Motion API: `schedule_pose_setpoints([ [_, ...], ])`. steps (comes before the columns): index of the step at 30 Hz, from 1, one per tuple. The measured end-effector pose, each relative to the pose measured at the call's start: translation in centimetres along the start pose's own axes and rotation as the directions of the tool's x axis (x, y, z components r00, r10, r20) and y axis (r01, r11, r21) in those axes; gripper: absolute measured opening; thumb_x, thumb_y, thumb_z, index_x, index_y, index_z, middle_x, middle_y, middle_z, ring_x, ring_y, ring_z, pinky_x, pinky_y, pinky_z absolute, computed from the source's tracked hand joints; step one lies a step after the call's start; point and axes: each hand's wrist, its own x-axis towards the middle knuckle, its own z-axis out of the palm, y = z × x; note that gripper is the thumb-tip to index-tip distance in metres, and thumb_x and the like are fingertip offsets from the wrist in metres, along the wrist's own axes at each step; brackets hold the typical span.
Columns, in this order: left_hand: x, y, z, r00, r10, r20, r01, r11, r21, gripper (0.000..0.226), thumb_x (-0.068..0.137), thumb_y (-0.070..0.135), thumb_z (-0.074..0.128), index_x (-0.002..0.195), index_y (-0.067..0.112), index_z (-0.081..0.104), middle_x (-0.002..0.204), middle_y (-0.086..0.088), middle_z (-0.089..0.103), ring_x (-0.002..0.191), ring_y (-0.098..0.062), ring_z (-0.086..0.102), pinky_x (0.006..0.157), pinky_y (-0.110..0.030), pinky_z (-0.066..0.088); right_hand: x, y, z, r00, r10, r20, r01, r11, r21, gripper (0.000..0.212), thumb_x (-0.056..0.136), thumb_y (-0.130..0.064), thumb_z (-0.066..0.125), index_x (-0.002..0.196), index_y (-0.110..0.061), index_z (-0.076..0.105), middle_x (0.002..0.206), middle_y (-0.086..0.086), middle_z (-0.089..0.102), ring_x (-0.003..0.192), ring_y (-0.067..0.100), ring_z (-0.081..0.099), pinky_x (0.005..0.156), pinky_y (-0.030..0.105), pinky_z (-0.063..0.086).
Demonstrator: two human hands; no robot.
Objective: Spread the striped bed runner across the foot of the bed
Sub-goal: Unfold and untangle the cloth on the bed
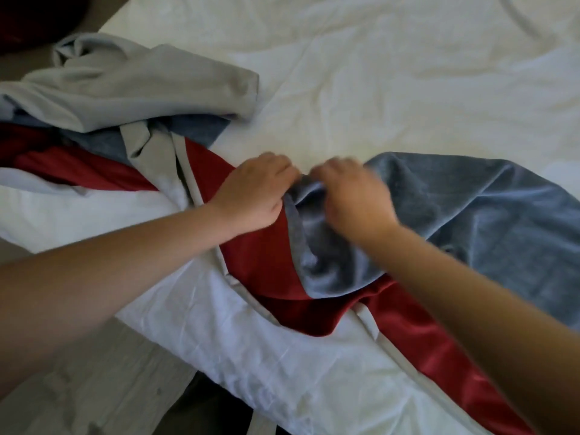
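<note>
Fingers (pixel 284 171) of both hands pinched the bunched striped bed runner (pixel 470 215) mid-frame; its length ran upper left to lower right

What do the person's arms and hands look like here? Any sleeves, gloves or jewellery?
Both forearms are bare as far as the frame shows, with no sleeves in view. The left hand and right hand wear no gloves, and no rings or watch show, though the right is motion-blurred.

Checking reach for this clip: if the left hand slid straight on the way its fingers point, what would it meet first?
The left hand points up-right, fingers at the bunched blue-grey velvet fold of the striped bed runner. It would likely meet that fold first, then the blurred right hand close behind; depth is unclear.
</note>
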Motion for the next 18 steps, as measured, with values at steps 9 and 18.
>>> schedule_pose_setpoints([
  [9,4.7,-1.0,2.3,0.788,-0.093,0.608,0.26,0.947,-0.191,0.043,0.069,0.017,0.065,0.11,0.021,0.052,0.084,0.002,0.057,0.071,-0.014,0.054,0.054,-0.028,0.041,3.3,6.1,2.0,0.837,0.009,0.547,0.111,0.976,-0.185,0.032,0.085,-0.018,0.054,0.115,-0.027,0.053,0.116,0.003,0.057,0.106,0.027,0.056,0.084,0.036,0.041],
  [18,9.0,-2.5,-0.8,0.92,-0.323,0.22,0.31,0.946,0.094,0.024,0.071,0.013,0.061,0.095,0.014,0.057,0.095,-0.011,0.059,0.087,-0.035,0.06,0.063,-0.032,0.039,5.4,8.7,-1.1,0.991,0.131,0.001,-0.131,0.988,-0.081,0.023,0.084,-0.006,0.051,0.107,-0.012,0.05,0.104,0.019,0.06,0.089,0.042,0.061,0.062,0.037,0.035],
])
